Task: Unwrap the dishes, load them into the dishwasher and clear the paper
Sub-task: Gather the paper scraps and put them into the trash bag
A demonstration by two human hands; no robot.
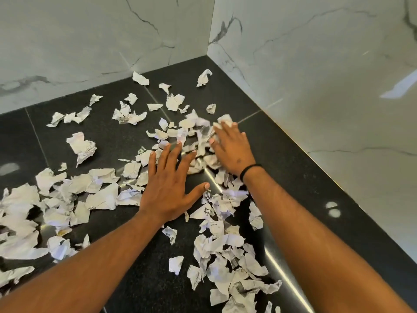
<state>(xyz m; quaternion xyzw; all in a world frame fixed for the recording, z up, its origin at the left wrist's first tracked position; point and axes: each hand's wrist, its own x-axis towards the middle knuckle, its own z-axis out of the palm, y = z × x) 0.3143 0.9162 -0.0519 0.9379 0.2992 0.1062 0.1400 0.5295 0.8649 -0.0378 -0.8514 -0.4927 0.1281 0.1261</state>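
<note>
Paper scraps (209, 141) lie under both flat, spread hands: left hand (171, 184), right hand (232, 150), neither gripping. Torn paper litters the dark surface (135, 267) up to the marble corner. No dishes or dishwasher visible; clearing looks barely begun.

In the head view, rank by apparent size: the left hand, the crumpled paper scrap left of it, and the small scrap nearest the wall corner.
1. Left hand, though it may be nearer the camera.
2. Crumpled paper scrap.
3. Small corner scrap.
</note>
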